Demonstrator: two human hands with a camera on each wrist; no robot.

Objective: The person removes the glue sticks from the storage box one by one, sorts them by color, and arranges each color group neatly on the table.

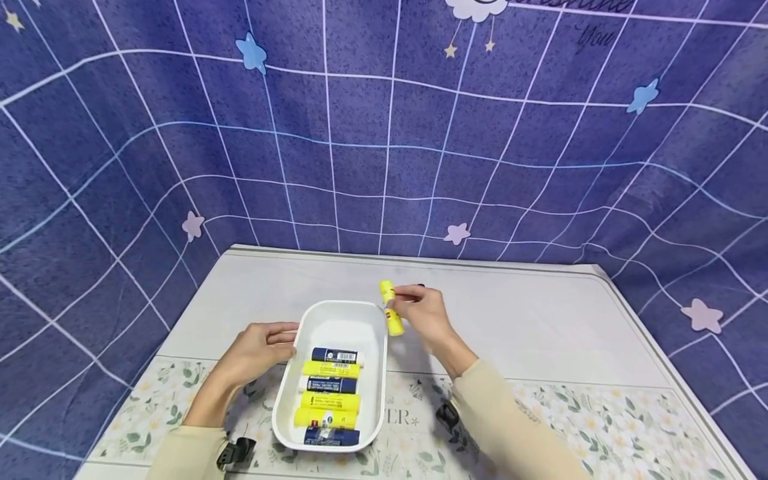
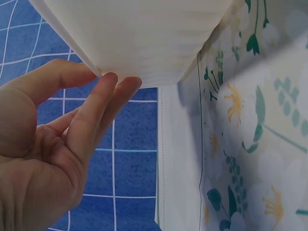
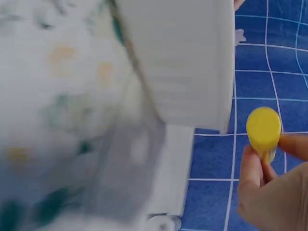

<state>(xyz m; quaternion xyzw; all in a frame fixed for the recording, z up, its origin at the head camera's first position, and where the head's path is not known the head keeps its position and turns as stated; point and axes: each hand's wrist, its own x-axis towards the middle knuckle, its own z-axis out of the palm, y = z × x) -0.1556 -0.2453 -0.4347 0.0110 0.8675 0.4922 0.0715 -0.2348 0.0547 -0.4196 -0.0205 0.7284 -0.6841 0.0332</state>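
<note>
The right hand [image 1: 423, 313] pinches a yellow glue stick [image 1: 391, 309] between thumb and fingers [image 3: 250, 168], holding it nearly upright just past the far right corner of the white tray [image 1: 336, 313], above the desk [image 1: 540, 320]. The stick is a short bright-yellow cylinder with a small red mark on its label; the right wrist view shows its round yellow end [image 3: 263, 126]. The left hand [image 1: 258, 347] rests against the tray's left rim, its straight fingers [image 2: 103, 103] touching the wall. Inside the tray six sticks [image 1: 330, 393] lie crosswise in a row, three dark blue and three yellow.
</note>
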